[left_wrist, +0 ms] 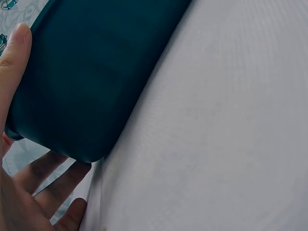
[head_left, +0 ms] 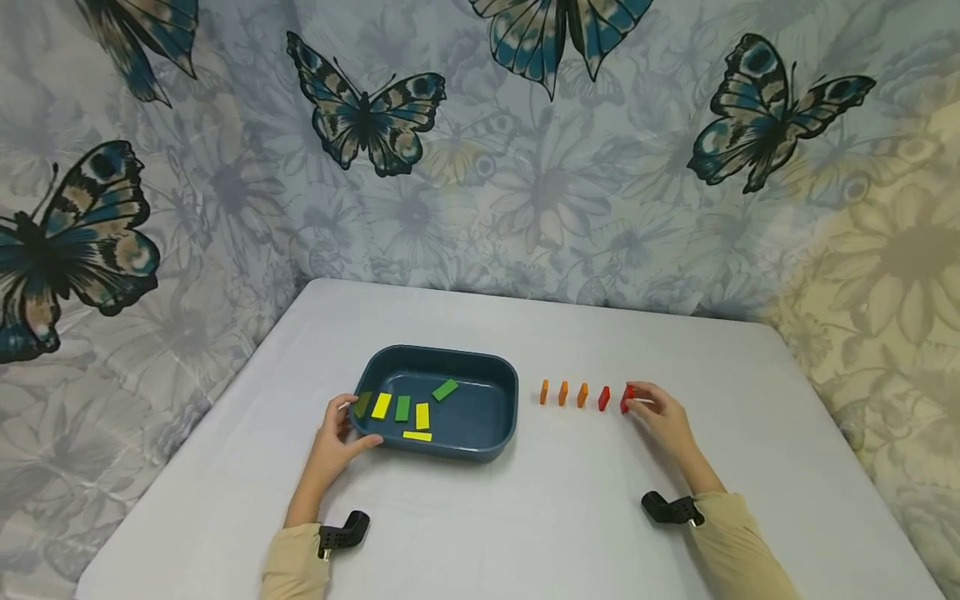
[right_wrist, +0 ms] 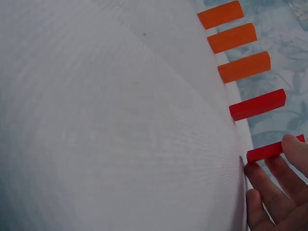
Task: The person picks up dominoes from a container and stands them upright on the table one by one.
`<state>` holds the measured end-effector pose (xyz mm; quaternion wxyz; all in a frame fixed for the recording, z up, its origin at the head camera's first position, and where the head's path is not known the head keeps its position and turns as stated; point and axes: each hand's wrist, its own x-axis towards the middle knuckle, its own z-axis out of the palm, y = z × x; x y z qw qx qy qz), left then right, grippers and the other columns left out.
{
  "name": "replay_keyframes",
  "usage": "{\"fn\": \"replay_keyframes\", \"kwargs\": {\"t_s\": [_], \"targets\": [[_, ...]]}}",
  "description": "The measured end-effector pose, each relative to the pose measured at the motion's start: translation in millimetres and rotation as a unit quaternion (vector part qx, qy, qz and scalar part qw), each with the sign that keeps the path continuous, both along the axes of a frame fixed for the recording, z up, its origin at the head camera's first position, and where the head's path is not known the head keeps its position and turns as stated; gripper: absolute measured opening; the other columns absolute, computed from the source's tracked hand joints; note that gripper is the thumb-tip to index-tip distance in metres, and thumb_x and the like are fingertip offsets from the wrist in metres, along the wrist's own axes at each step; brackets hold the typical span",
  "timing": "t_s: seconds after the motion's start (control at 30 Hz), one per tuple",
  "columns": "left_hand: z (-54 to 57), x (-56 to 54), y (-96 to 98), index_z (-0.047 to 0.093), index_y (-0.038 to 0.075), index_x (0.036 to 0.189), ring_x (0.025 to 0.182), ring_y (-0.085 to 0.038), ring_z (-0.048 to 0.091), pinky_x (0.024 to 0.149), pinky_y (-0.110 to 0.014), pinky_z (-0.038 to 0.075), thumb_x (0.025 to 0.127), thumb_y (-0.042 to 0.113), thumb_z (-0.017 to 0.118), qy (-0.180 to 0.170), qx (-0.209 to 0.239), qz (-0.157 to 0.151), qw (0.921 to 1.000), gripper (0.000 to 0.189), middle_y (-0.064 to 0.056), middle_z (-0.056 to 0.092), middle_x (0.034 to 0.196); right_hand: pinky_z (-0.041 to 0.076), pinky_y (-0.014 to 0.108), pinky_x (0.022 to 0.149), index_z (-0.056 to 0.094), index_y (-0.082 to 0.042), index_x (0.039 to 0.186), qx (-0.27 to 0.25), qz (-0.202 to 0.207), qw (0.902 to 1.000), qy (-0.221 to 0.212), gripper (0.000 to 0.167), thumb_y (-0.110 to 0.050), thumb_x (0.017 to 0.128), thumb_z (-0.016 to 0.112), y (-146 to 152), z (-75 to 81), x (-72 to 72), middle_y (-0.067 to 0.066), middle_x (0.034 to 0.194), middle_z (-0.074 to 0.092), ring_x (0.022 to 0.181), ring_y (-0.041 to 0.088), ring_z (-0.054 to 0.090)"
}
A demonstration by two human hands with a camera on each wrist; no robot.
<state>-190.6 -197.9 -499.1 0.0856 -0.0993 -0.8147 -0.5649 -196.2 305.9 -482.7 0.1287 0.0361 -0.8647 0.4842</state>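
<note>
Red block (right_wrist: 263, 152), slim and flat-sided, is upright in a pinch of the right hand (head_left: 666, 419), just right of another red block (head_left: 603, 398) and three orange blocks (head_left: 563, 393) standing in a row; the left hand (head_left: 335, 446) grips a dark blue tray (head_left: 476, 421) that holds green blocks (head_left: 402, 408) and yellow blocks (head_left: 422, 416); the tabletop (head_left: 525, 517) is white, the backdrop (head_left: 555, 200) pale floral with teal butterflies (head_left: 365, 118)

On your table (head_left: 525, 517): tray (head_left: 480, 417), blocks (head_left: 402, 408) inside, your left hand (head_left: 337, 440) at its left end; right of it, block row (head_left: 582, 395) ending at your right hand (head_left: 666, 422).
</note>
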Motion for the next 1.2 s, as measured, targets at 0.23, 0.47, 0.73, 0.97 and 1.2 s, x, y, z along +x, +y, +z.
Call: {"fn": "replay_keyframes", "kwargs": {"t_s": [0.23,0.47,0.73,0.97,1.2], "targets": [[-1.5,-2.5,0.1,0.034,0.008,0.124,0.098,-0.027,0.049,0.085,-0.045,0.037,0.068,0.009,0.078,0.004,0.008,-0.002,1.0,0.072,-0.022,0.05,0.121,0.039,0.008,0.07,0.055,0.005,0.114,0.016,-0.004,0.9999,0.001,0.031,-0.008,0.086,0.06,0.6,-1.9,-0.6,0.023,0.103,0.058,0.083,-0.005,0.053],[-1.7,-3.5,0.0,0.034,0.008,0.125,0.099,-0.027,0.049,0.085,-0.046,0.036,0.068,0.01,0.078,0.009,0.006,0.001,0.9999,0.072,-0.023,0.049,0.121,0.039,0.007,0.071,0.054,0.006,0.113,0.005,-0.002,1.0,0.007,0.03,-0.003,0.085,0.061,-0.8,-2.8,-1.5,0.024,0.101,0.059,0.084,-0.005,0.052],[-3.6,-3.3,-0.8,0.034,0.01,0.125,0.1,-0.028,0.049,0.086,-0.047,0.036,0.067,0.013,0.079,0.001,0.006,0.0,1.0,0.073,-0.023,0.048,0.123,0.041,0.009,0.07,0.049,0.004,0.119,0.017,0.001,0.9985,-0.052,0.042,-0.013,0.084,0.064,1.4,-1.7,-1.0,0.023,0.105,0.057,0.089,0.012,0.057],[-2.3,-3.1,-1.0,0.034,0.009,0.125,0.101,-0.031,0.048,0.087,-0.048,0.035,0.068,0.013,0.079,0.003,0.007,0.003,1.0,0.073,-0.025,0.047,0.123,0.04,0.01,0.075,0.045,0.006,0.122,0.001,0.027,0.9977,-0.062,0.05,-0.015,0.081,0.067,5.7,-3.7,-2.9,0.025,0.11,0.054,0.095,0.014,0.055],[-0.9,-2.8,-1.5,0.033,0.009,0.124,0.102,-0.033,0.048,0.088,-0.049,0.035,0.068,0.013,0.079,0.003,-0.002,-0.003,1.0,0.072,-0.026,0.046,0.123,0.037,0.009,0.081,0.041,0.007,0.124,-0.014,0.051,0.9965,-0.065,0.055,-0.011,0.079,0.069,9.2,-9.2,3.9,0.025,0.114,0.051,0.097,0.006,0.052]]}}
